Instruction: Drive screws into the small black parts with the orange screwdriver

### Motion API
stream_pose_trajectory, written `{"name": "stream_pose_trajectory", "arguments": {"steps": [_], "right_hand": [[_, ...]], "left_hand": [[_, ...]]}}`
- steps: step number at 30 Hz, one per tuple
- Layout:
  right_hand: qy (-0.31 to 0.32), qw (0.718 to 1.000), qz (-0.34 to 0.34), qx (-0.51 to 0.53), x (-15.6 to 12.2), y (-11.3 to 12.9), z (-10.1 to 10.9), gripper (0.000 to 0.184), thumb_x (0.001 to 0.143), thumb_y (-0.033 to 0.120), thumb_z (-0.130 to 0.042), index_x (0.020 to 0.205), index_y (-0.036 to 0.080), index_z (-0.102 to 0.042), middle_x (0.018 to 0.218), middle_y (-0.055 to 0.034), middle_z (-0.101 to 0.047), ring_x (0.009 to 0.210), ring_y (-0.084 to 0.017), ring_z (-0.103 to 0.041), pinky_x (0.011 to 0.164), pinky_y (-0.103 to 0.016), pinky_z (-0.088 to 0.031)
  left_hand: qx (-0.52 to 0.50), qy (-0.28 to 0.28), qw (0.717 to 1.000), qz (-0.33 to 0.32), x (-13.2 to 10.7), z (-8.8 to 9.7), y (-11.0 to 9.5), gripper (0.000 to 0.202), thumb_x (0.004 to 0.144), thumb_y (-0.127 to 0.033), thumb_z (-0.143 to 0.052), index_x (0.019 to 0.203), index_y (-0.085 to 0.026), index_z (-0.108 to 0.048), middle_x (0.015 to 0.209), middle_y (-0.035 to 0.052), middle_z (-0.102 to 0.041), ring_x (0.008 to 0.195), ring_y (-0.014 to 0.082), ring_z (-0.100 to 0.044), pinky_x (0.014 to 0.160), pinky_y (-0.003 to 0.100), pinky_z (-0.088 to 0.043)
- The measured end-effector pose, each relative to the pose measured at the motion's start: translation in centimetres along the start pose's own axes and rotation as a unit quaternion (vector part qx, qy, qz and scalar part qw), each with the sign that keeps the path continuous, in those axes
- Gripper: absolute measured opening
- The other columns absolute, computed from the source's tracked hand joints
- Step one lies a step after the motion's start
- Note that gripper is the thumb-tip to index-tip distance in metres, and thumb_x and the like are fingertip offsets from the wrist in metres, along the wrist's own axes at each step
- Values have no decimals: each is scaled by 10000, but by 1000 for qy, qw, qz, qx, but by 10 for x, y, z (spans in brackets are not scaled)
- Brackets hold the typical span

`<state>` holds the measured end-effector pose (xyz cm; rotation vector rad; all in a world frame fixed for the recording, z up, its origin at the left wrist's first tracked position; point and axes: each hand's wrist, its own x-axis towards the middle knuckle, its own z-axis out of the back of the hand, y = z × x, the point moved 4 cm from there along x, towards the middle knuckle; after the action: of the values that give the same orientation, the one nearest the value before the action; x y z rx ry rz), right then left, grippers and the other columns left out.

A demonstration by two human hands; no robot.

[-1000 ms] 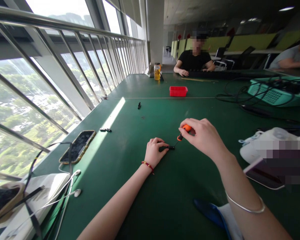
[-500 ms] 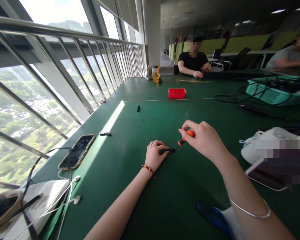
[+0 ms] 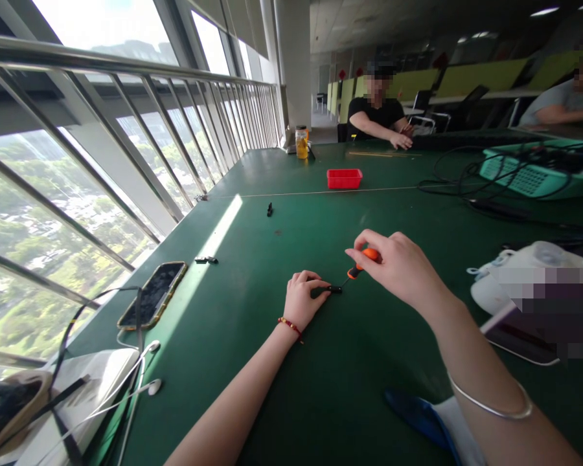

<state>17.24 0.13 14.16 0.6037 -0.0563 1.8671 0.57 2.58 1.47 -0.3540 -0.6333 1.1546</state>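
In the head view, my left hand (image 3: 302, 301) rests on the green table and pinches a small black part (image 3: 335, 289) between thumb and fingers. My right hand (image 3: 393, 264) is closed on the handle of an orange and black screwdriver (image 3: 369, 254). The screwdriver is tilted, its thin shaft pointing down to the right end of the black part; whether the tip touches a screw is too small to tell. Two similar dark pieces lie farther off: one small black piece (image 3: 269, 210) ahead, another black piece (image 3: 206, 260) to the left by the sunlit strip.
A red tray (image 3: 344, 179) stands beyond my hands, near a jar (image 3: 302, 142). A phone (image 3: 153, 296) and white earphones (image 3: 154, 387) lie left. On the right are a teal basket (image 3: 525, 176) with cables and a white bag-like item (image 3: 500, 272). Another person (image 3: 379, 120) sits opposite.
My hands keep almost the same pose, the screwdriver still at the black part. The view has shifted slightly. Across the table, the person's hand has moved to the right.
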Motion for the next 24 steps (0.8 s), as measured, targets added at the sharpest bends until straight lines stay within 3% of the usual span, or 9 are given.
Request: {"name": "stream_pose_trajectory", "arguments": {"steps": [2,5,10,16,21,24], "right_hand": [[-13,1000,12,6,0,2,2,121,836,345,-485,880,233,-487,627,10,-576,590,-175,-511,591,-286,-369],[-24,999,24,7,0,5,4,172,781,263,-528,933,217,-462,735,2,-605,591,-153,-507,635,-294,-380],[-3,1000,6,-4,1,2,-3,182,848,411,-462,801,237,-485,537,20,-529,597,-193,-504,603,-297,-370],[-34,998,44,27,1,9,1,167,796,262,-502,952,212,-467,750,-4,-605,623,-153,-533,708,-323,-397],[4,1000,15,10,0,7,-2,165,852,395,-453,825,238,-493,527,24,-522,616,-198,-540,599,-301,-378],[-11,999,23,19,0,8,0,125,836,346,-477,887,233,-491,617,13,-570,641,-188,-552,630,-309,-393]], "left_hand": [[2,2,1000,3,0,0,0,141,757,-262,-664,885,-281,-720,989,17,-615,962,205,-509,890,390,-410],[3,3,1000,4,0,0,-1,135,756,-262,-662,878,-275,-719,982,16,-615,961,203,-509,897,388,-404],[1,-2,1000,5,-1,0,-1,128,758,-278,-658,871,-271,-718,986,17,-612,970,204,-508,888,384,-403],[2,0,1000,2,-1,1,-2,125,762,-270,-656,871,-269,-717,986,19,-614,971,204,-509,888,386,-402],[6,1,1000,4,0,3,-4,125,761,-269,-657,870,-269,-718,979,21,-611,970,209,-512,889,395,-403],[4,3,1000,5,0,3,-4,122,763,-269,-655,867,-270,-719,980,21,-610,970,209,-511,888,394,-401]]}}
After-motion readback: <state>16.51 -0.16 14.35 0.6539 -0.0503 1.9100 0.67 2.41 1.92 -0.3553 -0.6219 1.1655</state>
